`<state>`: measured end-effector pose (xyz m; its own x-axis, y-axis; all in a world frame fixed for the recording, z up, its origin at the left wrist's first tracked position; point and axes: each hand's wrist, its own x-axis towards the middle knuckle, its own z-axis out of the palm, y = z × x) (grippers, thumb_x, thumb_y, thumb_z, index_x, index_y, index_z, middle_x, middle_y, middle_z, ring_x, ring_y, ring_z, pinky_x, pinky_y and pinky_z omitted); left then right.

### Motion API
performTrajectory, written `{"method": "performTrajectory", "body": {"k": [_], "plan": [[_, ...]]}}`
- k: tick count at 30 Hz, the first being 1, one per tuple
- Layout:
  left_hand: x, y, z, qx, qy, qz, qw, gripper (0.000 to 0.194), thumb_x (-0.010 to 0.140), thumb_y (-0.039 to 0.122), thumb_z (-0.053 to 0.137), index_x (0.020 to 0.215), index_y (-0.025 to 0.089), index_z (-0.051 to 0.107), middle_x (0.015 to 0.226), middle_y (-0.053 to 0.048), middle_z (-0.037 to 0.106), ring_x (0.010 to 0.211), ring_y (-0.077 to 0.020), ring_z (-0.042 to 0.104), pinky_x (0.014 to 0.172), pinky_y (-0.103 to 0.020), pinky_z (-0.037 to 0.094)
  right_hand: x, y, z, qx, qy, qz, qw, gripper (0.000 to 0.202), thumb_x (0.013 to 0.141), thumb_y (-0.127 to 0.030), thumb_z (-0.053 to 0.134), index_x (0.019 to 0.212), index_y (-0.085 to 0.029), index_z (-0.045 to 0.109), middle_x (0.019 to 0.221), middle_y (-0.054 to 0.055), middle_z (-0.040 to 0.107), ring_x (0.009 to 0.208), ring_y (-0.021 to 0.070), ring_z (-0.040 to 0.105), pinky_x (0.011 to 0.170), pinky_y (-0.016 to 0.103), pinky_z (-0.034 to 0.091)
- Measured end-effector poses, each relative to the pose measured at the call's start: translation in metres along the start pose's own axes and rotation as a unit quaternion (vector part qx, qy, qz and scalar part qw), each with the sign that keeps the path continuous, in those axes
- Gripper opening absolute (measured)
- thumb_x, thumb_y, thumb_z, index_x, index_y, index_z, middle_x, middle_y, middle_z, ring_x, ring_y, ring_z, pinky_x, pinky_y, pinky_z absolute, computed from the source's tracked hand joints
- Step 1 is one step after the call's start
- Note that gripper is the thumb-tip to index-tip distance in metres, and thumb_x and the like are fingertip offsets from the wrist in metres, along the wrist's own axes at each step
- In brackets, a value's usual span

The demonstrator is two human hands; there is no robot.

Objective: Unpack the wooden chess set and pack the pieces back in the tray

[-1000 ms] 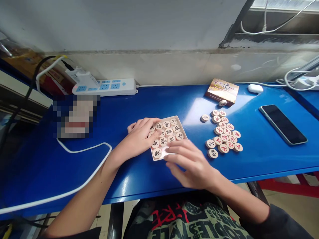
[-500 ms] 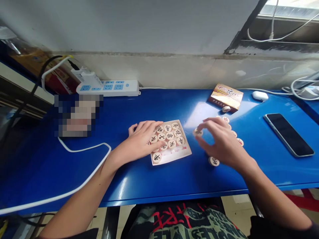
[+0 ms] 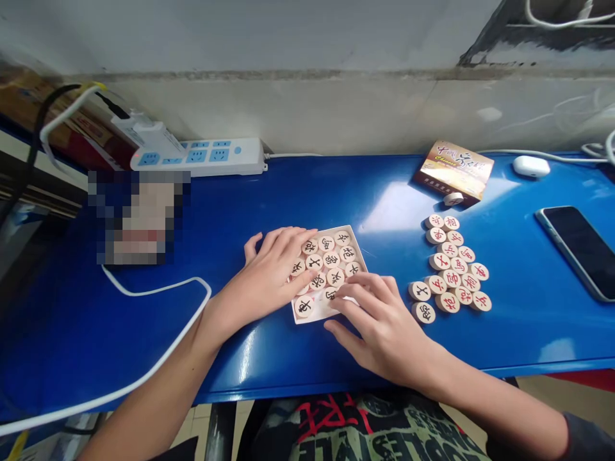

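A shallow white box tray (image 3: 321, 312) lies on the blue table, filled with rows of round wooden Chinese chess pieces bearing black characters. My left hand (image 3: 273, 269) rests flat over the tray's left side, fingers spread across its edge and partly covering some pieces. Over the tray's near right corner is my right hand (image 3: 375, 320). Its fingertips touch a black-marked chess piece (image 3: 330, 294) in the front row, with the thumb held apart. Another black-marked piece (image 3: 304, 306) sits in the tray's near left corner.
Right of the tray lie several red-marked pieces (image 3: 451, 278) and two black-marked ones (image 3: 423, 312). Behind them stands a printed box (image 3: 454, 169) with a piece leaning on it. A phone (image 3: 583, 246), earbud case (image 3: 531, 166), power strip (image 3: 225, 157) and white cable (image 3: 168, 346) are around.
My right hand has moved left from beside the tray and set the chess piece it held into the front row. Its fingers have opened. My left hand stays put.
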<state>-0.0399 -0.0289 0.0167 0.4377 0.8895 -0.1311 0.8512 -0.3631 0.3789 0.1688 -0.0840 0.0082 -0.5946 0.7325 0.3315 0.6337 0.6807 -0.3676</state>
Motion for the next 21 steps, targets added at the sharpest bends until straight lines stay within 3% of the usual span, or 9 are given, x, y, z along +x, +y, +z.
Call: {"method": "performTrajectory", "body": {"k": [4,7,12,16,21], "plan": [[0.000,-0.001,0.000,0.003,0.000,0.002,1.000,0.049,0.095,0.046,0.038,0.141,0.032,0.027,0.146,-0.006,0.037,0.136,-0.0264,0.027,0.109,-0.054,0.011,-0.001,-0.008,0.001,0.025,-0.012,-0.016,0.999,0.017,0.090,-0.025,0.054,0.102,-0.017,0.061,0.107,0.009,0.067,0.110,0.0285,0.052,0.084,0.042,0.039],[0.001,-0.002,0.001,-0.011,0.000,0.006,1.000,0.051,0.096,0.052,0.030,0.142,0.031,0.027,0.148,-0.006,0.034,0.137,-0.0269,0.025,0.110,-0.054,0.010,-0.003,0.001,-0.008,0.010,0.020,-0.007,1.000,0.018,0.088,-0.027,0.056,0.104,-0.019,0.060,0.112,0.009,0.066,0.115,0.0290,0.050,0.087,0.044,0.038],[0.006,-0.004,0.005,-0.018,0.055,0.011,0.998,0.056,0.094,0.058,0.030,0.141,0.028,0.031,0.147,-0.008,0.035,0.137,-0.0280,0.025,0.111,-0.053,0.011,-0.015,0.065,-0.034,-0.131,0.101,0.138,0.977,0.019,0.087,-0.028,0.055,0.103,-0.022,0.061,0.103,0.009,0.068,0.115,0.0326,0.049,0.089,0.049,0.035],[0.013,0.000,0.005,-0.024,0.105,-0.002,0.994,0.051,0.095,0.054,0.032,0.136,0.025,0.040,0.139,-0.009,0.044,0.132,-0.0287,0.033,0.108,-0.052,0.017,-0.025,0.110,-0.049,-0.167,0.076,0.191,0.964,0.021,0.085,-0.030,0.052,0.103,-0.022,0.060,0.103,0.010,0.067,0.110,0.0340,0.048,0.083,0.049,0.036],[0.020,0.002,0.008,-0.039,0.127,-0.024,0.991,0.043,0.096,0.047,0.032,0.130,0.024,0.045,0.135,-0.008,0.049,0.128,-0.0275,0.038,0.107,-0.051,0.021,-0.009,0.140,-0.059,-0.183,0.031,0.190,0.964,0.032,0.082,-0.036,0.052,0.111,-0.023,0.057,0.107,0.012,0.062,0.109,0.0351,0.044,0.080,0.049,0.036]]}}
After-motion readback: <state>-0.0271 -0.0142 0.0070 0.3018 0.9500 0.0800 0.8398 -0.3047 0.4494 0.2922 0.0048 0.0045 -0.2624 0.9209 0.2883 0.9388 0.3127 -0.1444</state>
